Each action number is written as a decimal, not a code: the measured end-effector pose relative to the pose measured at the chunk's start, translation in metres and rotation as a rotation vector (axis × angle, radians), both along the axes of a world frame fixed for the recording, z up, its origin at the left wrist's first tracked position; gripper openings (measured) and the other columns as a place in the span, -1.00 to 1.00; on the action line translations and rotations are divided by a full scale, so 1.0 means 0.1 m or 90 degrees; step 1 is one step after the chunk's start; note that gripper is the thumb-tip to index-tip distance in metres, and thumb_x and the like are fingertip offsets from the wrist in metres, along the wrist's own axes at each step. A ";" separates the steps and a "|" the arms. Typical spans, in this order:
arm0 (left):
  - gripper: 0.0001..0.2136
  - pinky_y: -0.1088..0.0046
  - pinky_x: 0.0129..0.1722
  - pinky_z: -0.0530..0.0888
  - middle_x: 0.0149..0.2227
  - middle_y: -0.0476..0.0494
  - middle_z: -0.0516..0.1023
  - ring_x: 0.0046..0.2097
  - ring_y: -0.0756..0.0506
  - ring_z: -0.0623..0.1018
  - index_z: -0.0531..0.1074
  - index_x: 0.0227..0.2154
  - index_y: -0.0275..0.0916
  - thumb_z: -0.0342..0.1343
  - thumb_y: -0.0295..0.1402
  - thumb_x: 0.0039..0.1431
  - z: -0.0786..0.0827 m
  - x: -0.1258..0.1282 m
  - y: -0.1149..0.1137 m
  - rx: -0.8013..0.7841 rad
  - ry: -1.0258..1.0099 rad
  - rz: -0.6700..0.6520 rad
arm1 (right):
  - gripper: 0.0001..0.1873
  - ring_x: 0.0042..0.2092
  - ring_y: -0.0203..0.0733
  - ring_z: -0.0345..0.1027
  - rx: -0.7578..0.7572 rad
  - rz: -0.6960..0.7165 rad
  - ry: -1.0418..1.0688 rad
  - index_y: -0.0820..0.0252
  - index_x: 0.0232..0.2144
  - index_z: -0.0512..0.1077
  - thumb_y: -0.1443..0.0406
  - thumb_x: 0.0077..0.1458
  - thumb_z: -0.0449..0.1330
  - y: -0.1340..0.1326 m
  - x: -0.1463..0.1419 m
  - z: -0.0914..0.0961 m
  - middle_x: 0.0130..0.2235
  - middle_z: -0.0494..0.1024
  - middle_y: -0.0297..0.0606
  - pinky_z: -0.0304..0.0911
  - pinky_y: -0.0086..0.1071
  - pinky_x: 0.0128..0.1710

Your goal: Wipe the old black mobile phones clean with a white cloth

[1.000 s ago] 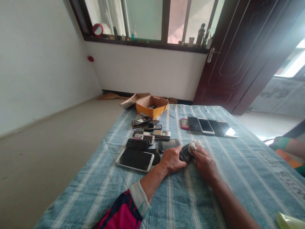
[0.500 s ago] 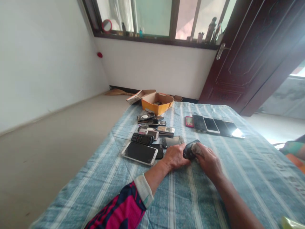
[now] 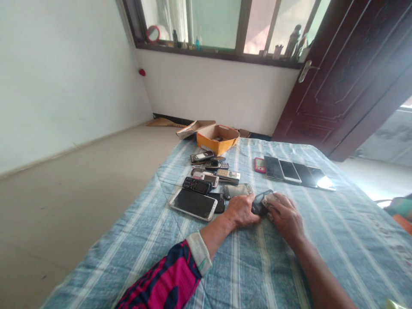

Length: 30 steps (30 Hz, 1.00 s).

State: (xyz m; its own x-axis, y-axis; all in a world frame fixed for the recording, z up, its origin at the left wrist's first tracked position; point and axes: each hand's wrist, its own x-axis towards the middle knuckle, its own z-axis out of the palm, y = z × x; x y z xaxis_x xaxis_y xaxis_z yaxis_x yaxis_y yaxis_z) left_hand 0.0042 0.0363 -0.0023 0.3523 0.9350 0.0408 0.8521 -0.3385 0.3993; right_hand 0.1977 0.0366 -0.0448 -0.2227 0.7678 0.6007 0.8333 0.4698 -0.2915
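My left hand (image 3: 240, 210) is closed around a small dark phone (image 3: 260, 201), holding it just above the blue striped cloth (image 3: 244, 266) on the table. My right hand (image 3: 286, 216) is closed on a white cloth wad (image 3: 269, 198) and presses it against that phone. To the left of my hands lies a pile of old phones, with a large white-edged smartphone (image 3: 193, 204) nearest me and a black keypad phone (image 3: 197, 185) behind it.
A row of smartphones (image 3: 291, 171) lies flat at the far right of the table, with a small red phone (image 3: 259, 165) at its left end. An open orange cardboard box (image 3: 218, 138) stands at the far edge. A dark wooden door (image 3: 347, 73) stands behind.
My right hand has slid the white cloth down over the dark phone, so less of the cloth shows. The camera has shifted, moving everything slightly right in view.
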 end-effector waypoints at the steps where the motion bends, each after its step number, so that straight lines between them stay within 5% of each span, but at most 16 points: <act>1: -0.54 0.34 -0.21 0.47 -0.20 -0.18 0.60 -0.14 -0.26 0.58 0.41 -0.14 -0.17 0.20 -0.06 -0.10 0.00 0.00 0.00 0.000 -0.001 -0.002 | -0.70 0.05 0.01 0.29 -0.002 0.011 0.012 0.09 -0.23 0.53 0.21 0.22 0.01 0.01 0.00 -0.02 -0.03 0.49 -0.15 0.30 -0.12 0.01; 13: -0.51 0.34 -0.23 0.47 -0.17 -0.18 0.60 -0.12 -0.28 0.58 0.37 -0.09 -0.18 0.17 -0.06 -0.09 -0.01 -0.03 0.04 0.001 0.012 -0.017 | -0.68 0.05 -0.08 0.36 0.006 0.161 0.031 0.11 -0.15 0.52 0.31 0.25 -0.03 -0.12 -0.28 -0.03 -0.03 0.52 -0.16 0.29 -0.20 0.07; 19: -0.53 0.36 -0.25 0.47 -0.21 -0.16 0.61 -0.15 -0.26 0.59 0.40 -0.15 -0.17 0.16 -0.02 -0.10 0.00 -0.01 0.04 0.006 0.022 -0.016 | -0.65 0.05 -0.03 0.38 -0.033 -0.065 0.040 0.08 -0.07 0.49 0.26 0.21 -0.01 0.16 -0.02 -0.14 0.02 0.50 -0.16 0.33 -0.17 0.02; 22: -0.52 0.35 -0.26 0.46 -0.21 -0.18 0.61 -0.15 -0.28 0.59 0.40 -0.14 -0.19 0.17 -0.03 -0.11 -0.01 -0.01 0.04 0.008 0.023 -0.013 | -0.63 0.07 -0.01 0.36 -0.042 -0.104 0.041 0.09 -0.05 0.49 0.26 0.21 -0.03 0.17 0.00 -0.15 0.03 0.49 -0.15 0.32 -0.15 0.03; 30: -0.56 0.37 -0.26 0.46 -0.21 -0.18 0.61 -0.13 -0.27 0.59 0.39 -0.14 -0.18 0.16 -0.07 -0.08 0.00 -0.02 0.04 0.000 0.012 -0.015 | -0.63 0.14 -0.05 0.30 -0.051 0.097 0.040 0.13 -0.06 0.49 0.34 0.22 -0.05 -0.12 -0.32 -0.10 0.07 0.47 -0.13 0.26 -0.20 0.12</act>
State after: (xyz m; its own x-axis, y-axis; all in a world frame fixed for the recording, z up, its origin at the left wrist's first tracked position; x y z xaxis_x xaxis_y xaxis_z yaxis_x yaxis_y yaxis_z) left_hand 0.0019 0.0401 -0.0026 0.3743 0.9267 0.0340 0.8513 -0.3579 0.3837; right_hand 0.1653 0.0248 -0.0543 -0.3049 0.7739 0.5551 0.7331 0.5628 -0.3818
